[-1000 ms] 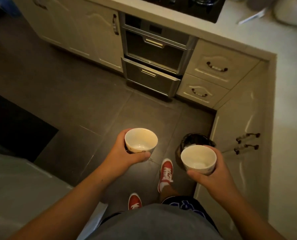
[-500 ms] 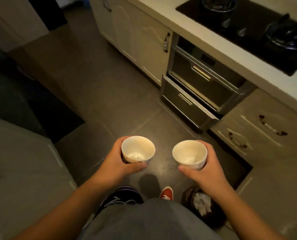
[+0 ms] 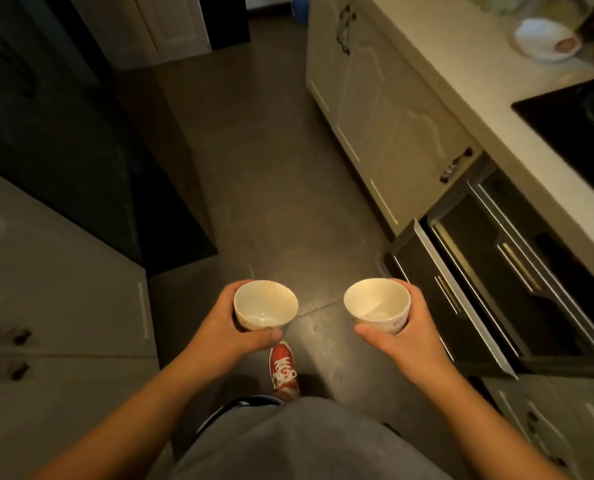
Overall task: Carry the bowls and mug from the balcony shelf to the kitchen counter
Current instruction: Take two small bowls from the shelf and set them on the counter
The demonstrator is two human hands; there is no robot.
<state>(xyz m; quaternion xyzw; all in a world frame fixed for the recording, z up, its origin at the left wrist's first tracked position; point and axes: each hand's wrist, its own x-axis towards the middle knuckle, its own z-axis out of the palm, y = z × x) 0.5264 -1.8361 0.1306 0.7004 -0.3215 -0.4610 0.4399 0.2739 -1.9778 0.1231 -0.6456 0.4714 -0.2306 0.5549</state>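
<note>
Two small cream bowls are held upright and side by side, a clear gap between them, over the dark tiled floor (image 3: pixel 254 168). The left bowl (image 3: pixel 265 305) sits in the left hand (image 3: pixel 226 327), whose fingers wrap the outer wall while the thumb crosses the near side just under the rim; a dark printed pattern shows low on its wall. The right bowl (image 3: pixel 377 304) sits in the right hand (image 3: pixel 406 336) the same way, thumb on the near side and fingers curled round the far wall, with a small reddish mark on its lower side. Both bowls look empty, their insides pale and glossy.

Below the left hand, a red sneaker with white laces (image 3: pixel 283 370) stands on the tiles, and nearer still is the person's grey shirt (image 3: pixel 306 445).

Just to the right of the right hand, a dark appliance drawer with a metal edge (image 3: pixel 454 299) stands pulled out from the cabinet run. Ahead of it on that side are cream cabinet doors (image 3: pixel 375 109) with dark handles. Above them runs the pale kitchen counter (image 3: pixel 461 64), with a black cooktop (image 3: pixel 575 123) set into it and, farther ahead, a blurred white dish (image 3: pixel 544 39).

To the left of the left hand stand grey cabinet fronts (image 3: pixel 63 299), and beyond them a tall dark unit (image 3: pixel 63 133).
</note>
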